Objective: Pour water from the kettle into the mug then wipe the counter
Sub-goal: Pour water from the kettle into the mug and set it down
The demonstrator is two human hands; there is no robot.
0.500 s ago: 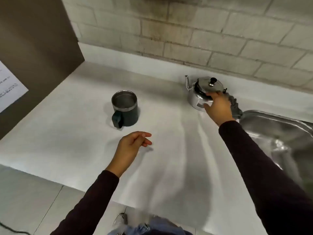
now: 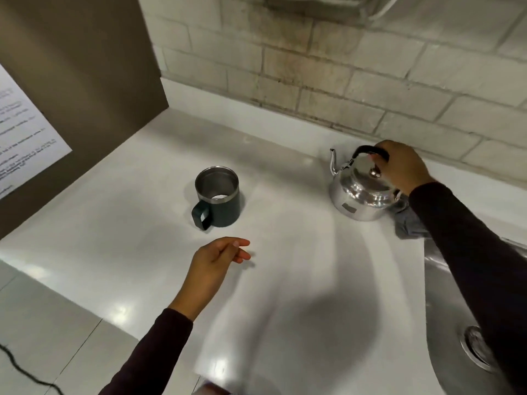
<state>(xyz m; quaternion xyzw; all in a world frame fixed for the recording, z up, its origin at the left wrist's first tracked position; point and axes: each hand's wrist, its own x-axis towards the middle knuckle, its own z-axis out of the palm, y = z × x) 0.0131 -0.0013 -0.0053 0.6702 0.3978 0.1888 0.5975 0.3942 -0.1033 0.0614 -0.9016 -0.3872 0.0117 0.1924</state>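
A shiny steel kettle (image 2: 360, 192) stands on the white counter (image 2: 285, 280) near the back wall, its spout pointing left. My right hand (image 2: 403, 168) is closed around its black handle, which is raised upright over the lid. A dark green mug (image 2: 218, 199) with a steel inside stands to the left of the kettle, its handle toward me. My left hand (image 2: 216, 265) hovers just in front of the mug, fingers loosely apart, holding nothing. A grey cloth (image 2: 410, 225) lies behind the kettle on the right, partly hidden by my right sleeve.
A steel sink (image 2: 456, 323) with a drain opens at the right edge of the counter. A brown panel (image 2: 85, 81) with a printed sheet (image 2: 25, 138) closes the left side. A brick wall runs along the back. The floor shows below the counter's front edge.
My right hand has gone from the kettle's side to its handle, which now stands raised. The head camera has moved closer. My left hand has barely moved.
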